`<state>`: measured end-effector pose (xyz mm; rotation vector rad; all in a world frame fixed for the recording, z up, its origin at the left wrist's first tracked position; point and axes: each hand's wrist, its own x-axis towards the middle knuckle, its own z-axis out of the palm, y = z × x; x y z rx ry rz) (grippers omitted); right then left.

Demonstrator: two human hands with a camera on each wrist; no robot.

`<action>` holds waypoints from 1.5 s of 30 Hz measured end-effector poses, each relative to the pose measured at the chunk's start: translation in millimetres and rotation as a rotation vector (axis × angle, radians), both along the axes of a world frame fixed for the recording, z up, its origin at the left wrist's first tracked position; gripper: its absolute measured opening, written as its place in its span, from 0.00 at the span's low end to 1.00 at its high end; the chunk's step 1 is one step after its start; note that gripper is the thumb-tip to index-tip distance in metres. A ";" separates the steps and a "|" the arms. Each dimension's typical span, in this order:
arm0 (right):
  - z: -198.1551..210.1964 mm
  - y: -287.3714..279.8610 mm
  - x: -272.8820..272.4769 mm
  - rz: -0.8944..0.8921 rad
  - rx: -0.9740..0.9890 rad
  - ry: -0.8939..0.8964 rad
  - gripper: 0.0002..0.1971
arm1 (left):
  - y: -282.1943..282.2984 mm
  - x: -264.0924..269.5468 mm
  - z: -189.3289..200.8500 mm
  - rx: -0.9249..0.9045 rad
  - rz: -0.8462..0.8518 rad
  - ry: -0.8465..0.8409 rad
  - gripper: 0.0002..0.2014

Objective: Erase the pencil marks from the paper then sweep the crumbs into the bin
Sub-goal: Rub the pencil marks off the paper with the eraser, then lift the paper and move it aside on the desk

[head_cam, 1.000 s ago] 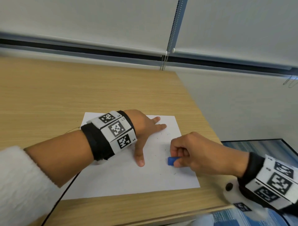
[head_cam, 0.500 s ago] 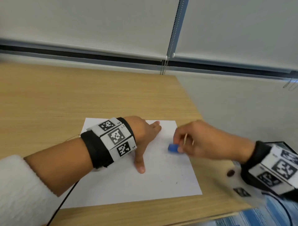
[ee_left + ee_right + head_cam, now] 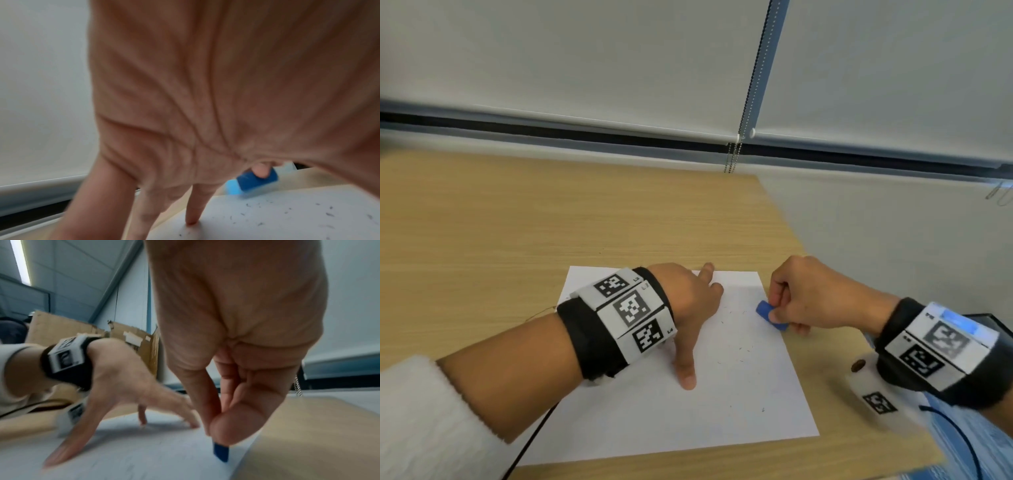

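Note:
A white sheet of paper [image 3: 671, 418] lies on the wooden desk [image 3: 551, 222], sprinkled with small dark eraser crumbs [image 3: 743, 349]. My left hand [image 3: 695, 308] lies spread on the sheet with straight fingers and thumb, pressing it down. My right hand [image 3: 787, 301] pinches a blue eraser [image 3: 768, 313] between thumb and fingers at the sheet's right edge, its tip on the paper. In the left wrist view the blue eraser [image 3: 255, 181] shows past the palm, with crumbs [image 3: 308, 214] on the paper. The right wrist view shows the eraser [image 3: 221, 451] touching the paper near its edge.
The desk's right edge runs just beside the paper, with a dark-rimmed container [image 3: 993, 322] below it at the far right. A blind cord [image 3: 732, 161] hangs at the back wall. Cardboard boxes [image 3: 131, 340] stand behind the left arm in the right wrist view.
My right hand has carried the eraser from the sheet's lower middle up and right to its right edge. The left hand stays pressed on the paper.

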<state>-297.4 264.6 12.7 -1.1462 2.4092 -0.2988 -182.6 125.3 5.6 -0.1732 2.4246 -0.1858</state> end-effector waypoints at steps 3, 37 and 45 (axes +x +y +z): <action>15.2 -11.4 -27.2 -0.094 -0.159 0.091 0.04 | -0.1 2.7 1.6 0.007 -0.005 0.001 0.66; -26.0 -43.3 -44.8 0.345 -0.013 0.251 0.13 | -149.5 97.2 -6.0 0.156 0.441 0.421 0.20; -24.3 -44.2 -44.3 0.317 -0.048 0.223 0.07 | -155.3 91.7 -14.7 0.197 0.449 0.533 0.09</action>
